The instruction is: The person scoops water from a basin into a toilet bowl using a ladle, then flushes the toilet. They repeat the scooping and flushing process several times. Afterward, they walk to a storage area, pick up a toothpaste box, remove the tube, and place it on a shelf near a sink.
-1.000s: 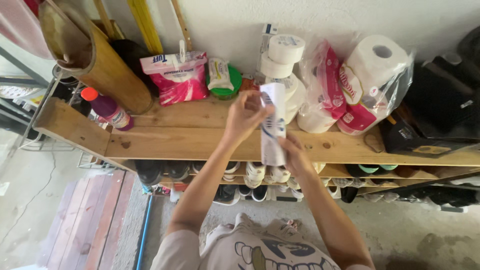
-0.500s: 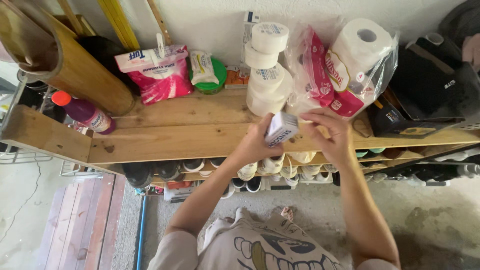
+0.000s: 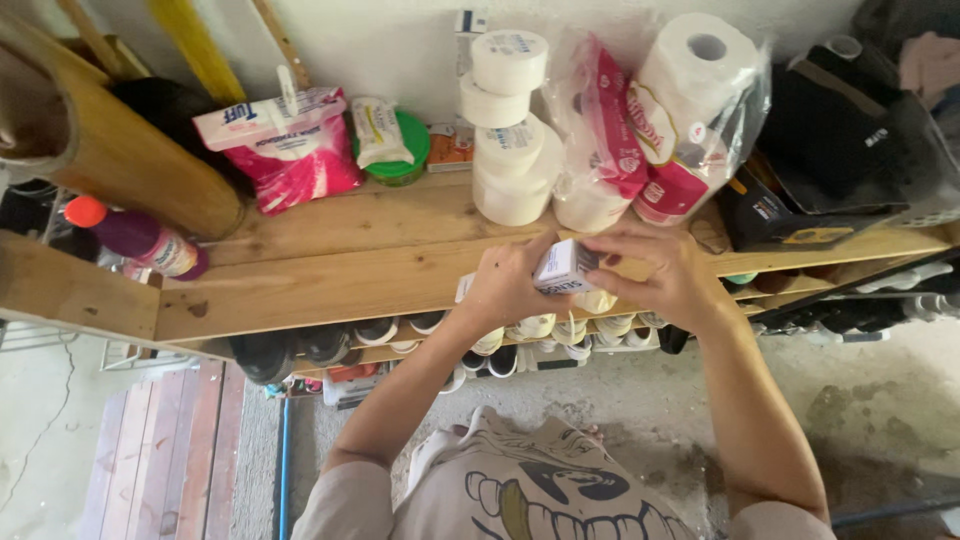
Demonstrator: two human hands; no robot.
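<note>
Far left of the left hand, a bamboo tube leans on the wall, round and smooth. Below it a purple bottle with an orange cap lies on its side at the end of the shelf. The shelf is bare wooden plank, knotted, with a straight front edge. A wide strip of open board runs between the bottle and the left hand.

Up and left of that hand stands a soft pink-and-white pouch. Next to it lie a small wipes packet and a green lid.

The left hand is curled shut around a small white box, gripping its left end. The box sits over the shelf's front edge, end face toward the camera. It is stiff card with square corners.

The right hand closes on the box from the other side, fingers bent over its top.

Just behind both hands stand stacked white paper rolls, then bagged tissue rolls in crinkled clear film. Little free board remains between hands and rolls.

Right of the right hand lies a black bag. Below the shelf edge, shoes line a lower shelf.
</note>
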